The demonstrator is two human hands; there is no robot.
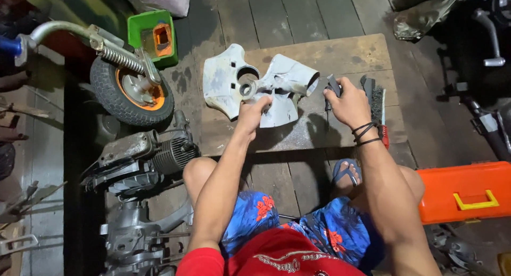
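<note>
Taking the flat brown wooden board (340, 55) on the plank floor as the landmark, the far left, well off the board, holds a small black rubber wheel with an orange hub and a coil spring (129, 90), fixed to a bent grey metal tube. Behind it sits a green plastic tray with an orange block inside (154, 35). Nearer the person, also left of the board, lies a greasy grey finned metal engine block (143, 159).

On the left half of the board rests the pale grey, scuffed plastic scooter body panel with a round hole in its middle (255, 87). The left hand (253, 112) is on its near edge, fingers curled closed on the panel just below the hole. Most of the panel looks dull and worn, as if sanded or stripped; judging from that alone, the surface work seems well advanced, though how much is left cannot be told.

Just right of the panel, the right hand (348, 103) is clamped around a small dark tool (333, 87) that is too hidden to name. Beside that hand, towards the board's right edge, lies a dark-bristled brush with a red handle (378, 108). Beyond the board's right side stands an orange plastic toolbox with a yellow handle (468, 193).
</note>
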